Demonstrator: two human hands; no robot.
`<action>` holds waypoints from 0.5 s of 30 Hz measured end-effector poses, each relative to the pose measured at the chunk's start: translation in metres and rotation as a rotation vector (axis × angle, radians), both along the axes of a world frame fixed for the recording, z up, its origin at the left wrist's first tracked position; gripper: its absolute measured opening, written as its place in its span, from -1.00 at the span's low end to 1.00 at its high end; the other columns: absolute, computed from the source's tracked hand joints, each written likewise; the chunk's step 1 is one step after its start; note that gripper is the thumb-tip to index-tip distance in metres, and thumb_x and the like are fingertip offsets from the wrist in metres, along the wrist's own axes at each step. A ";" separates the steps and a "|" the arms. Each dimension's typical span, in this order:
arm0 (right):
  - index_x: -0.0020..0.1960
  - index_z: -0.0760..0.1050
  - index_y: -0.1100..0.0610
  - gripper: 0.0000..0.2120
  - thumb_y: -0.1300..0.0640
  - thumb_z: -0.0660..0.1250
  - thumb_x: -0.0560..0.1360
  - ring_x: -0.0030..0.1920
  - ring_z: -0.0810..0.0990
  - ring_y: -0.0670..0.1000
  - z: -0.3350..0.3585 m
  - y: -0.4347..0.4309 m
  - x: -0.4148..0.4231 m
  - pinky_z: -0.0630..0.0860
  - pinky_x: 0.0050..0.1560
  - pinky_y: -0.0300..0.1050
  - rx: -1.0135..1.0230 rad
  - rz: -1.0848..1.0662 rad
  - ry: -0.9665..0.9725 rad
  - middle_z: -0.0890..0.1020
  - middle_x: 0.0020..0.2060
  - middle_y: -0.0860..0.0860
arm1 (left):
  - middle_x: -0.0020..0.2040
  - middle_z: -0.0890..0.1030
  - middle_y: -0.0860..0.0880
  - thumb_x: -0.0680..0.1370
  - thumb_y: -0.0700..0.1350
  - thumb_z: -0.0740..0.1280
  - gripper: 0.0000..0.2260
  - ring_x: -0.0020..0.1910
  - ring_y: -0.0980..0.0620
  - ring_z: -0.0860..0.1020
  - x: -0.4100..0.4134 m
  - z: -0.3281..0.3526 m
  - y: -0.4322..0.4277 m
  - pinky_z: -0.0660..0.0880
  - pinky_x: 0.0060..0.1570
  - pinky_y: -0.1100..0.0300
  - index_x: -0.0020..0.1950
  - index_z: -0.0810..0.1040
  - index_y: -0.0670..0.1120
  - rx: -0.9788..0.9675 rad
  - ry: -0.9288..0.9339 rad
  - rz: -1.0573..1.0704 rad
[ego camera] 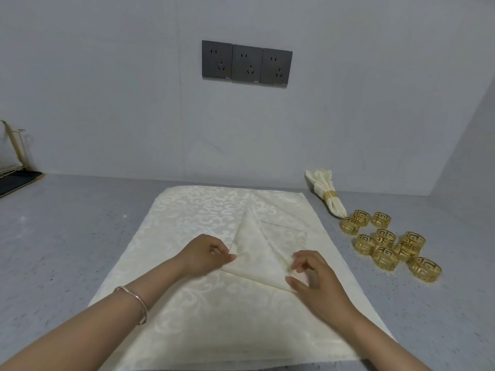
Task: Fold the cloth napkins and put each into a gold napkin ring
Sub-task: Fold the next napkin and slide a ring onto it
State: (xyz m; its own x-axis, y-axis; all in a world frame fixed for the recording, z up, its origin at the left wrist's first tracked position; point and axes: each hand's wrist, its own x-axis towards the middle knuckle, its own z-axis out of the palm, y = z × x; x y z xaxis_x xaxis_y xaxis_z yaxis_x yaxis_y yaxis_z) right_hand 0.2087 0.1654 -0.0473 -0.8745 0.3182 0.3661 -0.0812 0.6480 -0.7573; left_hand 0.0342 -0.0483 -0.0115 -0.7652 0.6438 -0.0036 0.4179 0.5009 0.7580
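Grey counter [67, 236], my elbows cut off, left hand [205, 254] and right hand [312, 277] pinching the folded napkin [254, 253], tip pointing away from me.

I see soft, even, cool-white light with faint shadows. The wide lens bows the wall [107, 103] and counter [53, 236] at the edges; the right hand [318, 285] looks slightly blurred.

Cream damask cloth napkin [257, 253], faint sheen, shiny gold metal rings [385, 259], speckled grey matt countertop [67, 236]
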 end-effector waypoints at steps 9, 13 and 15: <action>0.34 0.36 0.02 -0.67 0.06 0.23 0.59 0.26 0.33 -0.14 0.024 0.051 -0.072 0.24 0.24 -0.28 0.028 -0.117 -0.239 0.34 0.25 -0.16 | -0.31 0.52 0.11 0.49 -0.07 0.41 -0.84 -0.32 0.15 0.49 -0.002 -0.003 0.022 0.41 -0.24 0.31 -0.28 0.53 -0.02 -0.141 0.014 0.129; 0.25 0.41 0.02 -0.76 0.07 0.21 0.59 0.05 0.52 0.00 0.021 0.072 -0.084 0.38 0.02 -0.22 0.012 -0.150 -0.301 0.53 0.03 -0.03 | -0.23 0.48 0.13 0.52 -0.07 0.34 -0.84 -0.12 0.05 0.49 -0.007 -0.006 0.029 0.41 -0.06 0.19 -0.24 0.43 0.07 -0.164 0.077 0.179; 0.18 0.45 0.02 -0.80 0.06 0.25 0.57 -0.21 0.50 -0.06 0.021 0.073 -0.074 0.38 -0.17 -0.22 0.035 -0.169 -0.282 0.52 -0.14 -0.03 | -0.17 0.47 0.11 0.53 -0.08 0.30 -0.88 -0.09 0.06 0.46 -0.013 -0.007 0.035 0.36 -0.08 0.20 -0.19 0.41 0.07 -0.158 0.136 0.199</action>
